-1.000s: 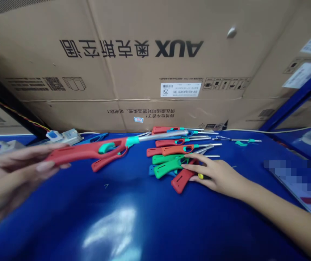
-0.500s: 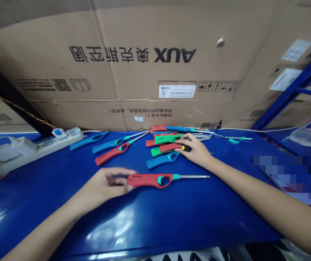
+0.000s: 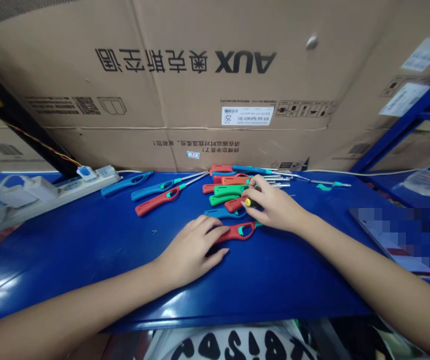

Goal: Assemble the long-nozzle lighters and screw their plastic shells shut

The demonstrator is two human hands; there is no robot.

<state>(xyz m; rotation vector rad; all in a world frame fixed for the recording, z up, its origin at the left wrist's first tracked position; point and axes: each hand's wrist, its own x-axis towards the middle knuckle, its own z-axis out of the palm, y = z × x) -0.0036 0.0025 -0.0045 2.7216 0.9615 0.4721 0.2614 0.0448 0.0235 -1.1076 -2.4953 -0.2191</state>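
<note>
From the head camera, the person's left hand (image 3: 194,245) is resting over a red utility lighter with a teal trigger (image 3: 237,231), its fingers (image 3: 215,232) lying spread across the grip; whether they are clamping it, I cannot tell. The right hand (image 3: 271,205) is curling its fingers (image 3: 254,192) together on a small yellow-tipped object (image 3: 248,202), just above a heap of red, green and blue utility lighters (image 3: 226,192). The heap and the red lighter are lying on a glossy blue bench (image 3: 87,250). Two blue lighters (image 3: 158,189) and a red lighter (image 3: 158,201) are lying apart to the left, near a white power strip (image 3: 60,195). A large cardboard carton (image 3: 184,100) is standing behind the bench.
</note>
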